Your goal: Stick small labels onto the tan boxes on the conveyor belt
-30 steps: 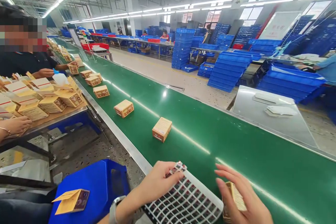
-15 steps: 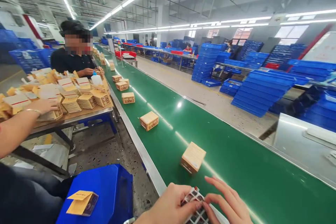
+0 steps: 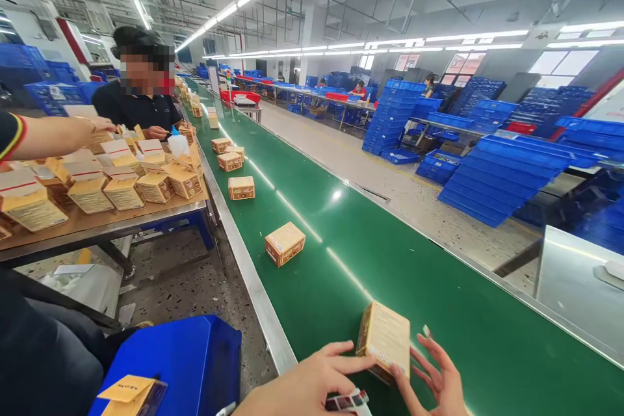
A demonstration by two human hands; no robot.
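Both hands meet at the bottom edge of the view over the green conveyor belt [image 3: 439, 286]: the left hand [image 3: 302, 385] has its index finger stretched against the near side of a tan carton [image 3: 385, 340] while it pins a sheet of small stickers [image 3: 348, 401] under the thumb, and the right hand [image 3: 441, 380] has its fingers spread, thumb on the carton's lower right corner, with what looks like a single sticker on a raised fingertip. To do this well, the carton wants steadying between finger and thumb so it does not ride on with the belt, with the sticker sheet kept clear of its face. Just to the left stands a blue bin [image 3: 180, 357] with a folded carton flap [image 3: 127, 393] on it. Further up the belt lie another carton [image 3: 285, 243] and more behind it, beside a side table [image 3: 112, 224] stacked with cartons where a co-worker's arm [image 3: 58, 134] reaches in. Half a second ago the carton lay untouched on the belt just beyond the hands, which were both working at the sheet; now it stands tilted between them and the sheet has dropped almost out of view.
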